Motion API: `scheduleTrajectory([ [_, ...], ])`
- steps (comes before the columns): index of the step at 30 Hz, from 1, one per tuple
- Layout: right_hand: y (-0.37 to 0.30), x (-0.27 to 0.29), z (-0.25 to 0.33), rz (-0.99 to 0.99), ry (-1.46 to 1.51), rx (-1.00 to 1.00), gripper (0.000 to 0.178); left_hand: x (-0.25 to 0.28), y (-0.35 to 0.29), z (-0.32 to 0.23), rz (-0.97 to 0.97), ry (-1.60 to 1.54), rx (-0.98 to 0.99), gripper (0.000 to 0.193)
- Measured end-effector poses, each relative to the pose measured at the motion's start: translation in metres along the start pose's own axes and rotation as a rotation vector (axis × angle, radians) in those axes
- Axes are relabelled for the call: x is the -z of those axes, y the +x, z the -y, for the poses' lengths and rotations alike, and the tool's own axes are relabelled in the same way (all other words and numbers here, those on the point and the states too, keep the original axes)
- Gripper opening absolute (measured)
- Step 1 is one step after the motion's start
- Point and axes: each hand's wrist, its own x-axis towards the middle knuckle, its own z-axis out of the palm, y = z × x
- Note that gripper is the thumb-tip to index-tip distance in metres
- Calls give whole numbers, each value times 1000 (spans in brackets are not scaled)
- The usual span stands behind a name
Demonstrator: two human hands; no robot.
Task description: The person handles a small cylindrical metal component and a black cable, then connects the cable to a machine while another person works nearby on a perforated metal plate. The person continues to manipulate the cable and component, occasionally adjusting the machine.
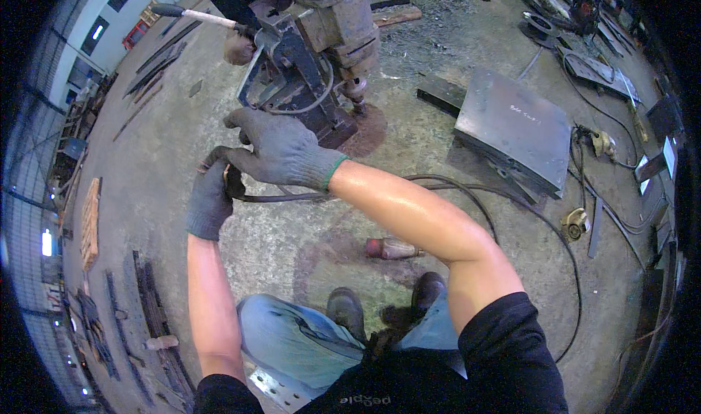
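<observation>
My left hand (pixel 208 204), in a dark grey knit glove, is closed around the end of a black cable (pixel 281 197). The exact shape of that end is hidden by the fingers. My right hand (pixel 285 150), in a matching glove with a green cuff, reaches across from the right. Its lower digit touches the top of my left hand, while its other fingers are apart and bent, with nothing visible in them. Just beyond stands a heavy drilling machine (pixel 299 78) with a lever handle (pixel 201 15). A co-worker's bare hand (pixel 238 50) is beside it.
A thick steel plate assembly (pixel 511 129) lies to the right, near angle grinders (pixel 575 224) and looping cables. A red-ended cylindrical tool (pixel 391 248) rests before my shoes. Metal bars (pixel 157 326) and a wooden pallet (pixel 91 224) are at left. Metal shavings (pixel 438 31) cover the far floor.
</observation>
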Motion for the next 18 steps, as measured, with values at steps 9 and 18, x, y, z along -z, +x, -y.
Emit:
scheduleTrajectory([
  [9,9,1,-22,183,147,117,32,-3,1,5,53,-300,141,17],
  [18,7,2,-17,377,777,-592,34,-19,1,0,-24,122,12,15],
])
